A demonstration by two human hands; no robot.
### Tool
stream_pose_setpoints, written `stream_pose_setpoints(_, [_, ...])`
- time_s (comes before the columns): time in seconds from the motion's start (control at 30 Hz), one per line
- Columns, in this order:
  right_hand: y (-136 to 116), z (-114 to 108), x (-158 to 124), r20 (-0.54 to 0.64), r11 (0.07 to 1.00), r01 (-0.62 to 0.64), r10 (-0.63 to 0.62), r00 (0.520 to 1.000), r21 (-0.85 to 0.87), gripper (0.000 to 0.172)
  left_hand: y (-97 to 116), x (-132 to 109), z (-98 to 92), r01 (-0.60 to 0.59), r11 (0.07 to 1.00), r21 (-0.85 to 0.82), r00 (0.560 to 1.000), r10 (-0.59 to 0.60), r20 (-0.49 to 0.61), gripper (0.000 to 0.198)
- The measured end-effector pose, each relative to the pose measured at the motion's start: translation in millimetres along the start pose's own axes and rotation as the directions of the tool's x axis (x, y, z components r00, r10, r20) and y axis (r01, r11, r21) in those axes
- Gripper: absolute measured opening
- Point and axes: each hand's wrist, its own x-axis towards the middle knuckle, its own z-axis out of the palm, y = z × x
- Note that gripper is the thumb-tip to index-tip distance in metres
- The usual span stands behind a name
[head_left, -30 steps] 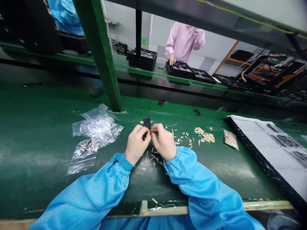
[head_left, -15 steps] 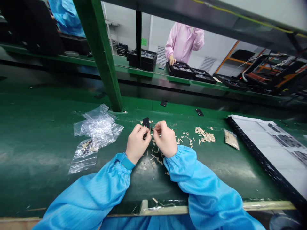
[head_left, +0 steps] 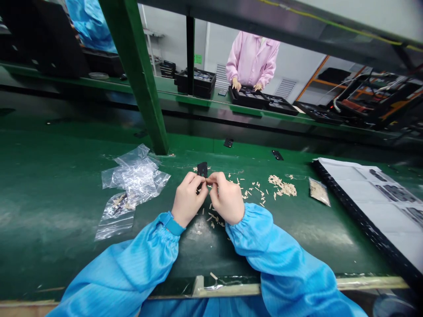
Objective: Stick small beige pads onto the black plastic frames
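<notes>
Your left hand [head_left: 189, 198] and right hand [head_left: 226, 198] are pinching together, fingers clamped on a small black plastic part [head_left: 202, 169] that is standing upright just above your fingertips. Beige slivers [head_left: 280, 188] are lying scattered right of your fingers, and crumpled clear plastic bags [head_left: 135, 176] are sitting to their left. Farther right, a small filled pouch [head_left: 319, 192] and a black tray lined with white sheet [head_left: 373, 193] are resting on the green workbench [head_left: 66, 211].
</notes>
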Motion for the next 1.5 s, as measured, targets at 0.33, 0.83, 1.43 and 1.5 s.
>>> stream_pose_setpoints(0.33, [10,2,2,-0.050,0.978,0.199,-0.202,0.978,-0.059,0.017,7,0,-7.2,0.080,0.986,-0.149,0.994,-0.066,0.092,0.013])
stream_pose_setpoints(0.83, [15,-5,7,-0.045,0.964,0.201,-0.212,0.976,-0.176,0.022,8,0,-7.8,0.131,0.973,-0.190,0.986,-0.107,0.129,0.014])
stream_pose_setpoints(1.43, [25,-18,15,0.017,0.934,0.168,-0.182,0.983,0.316,0.008,8,4,-13.3,0.147,0.941,-0.303,0.982,-0.102,0.160,0.014])
stream_pose_setpoints(1.5, [28,-24,18,-0.004,0.937,0.171,-0.179,0.984,0.303,0.011,4,4,-13.9,0.178,0.927,-0.329,0.978,-0.130,0.162,0.014])
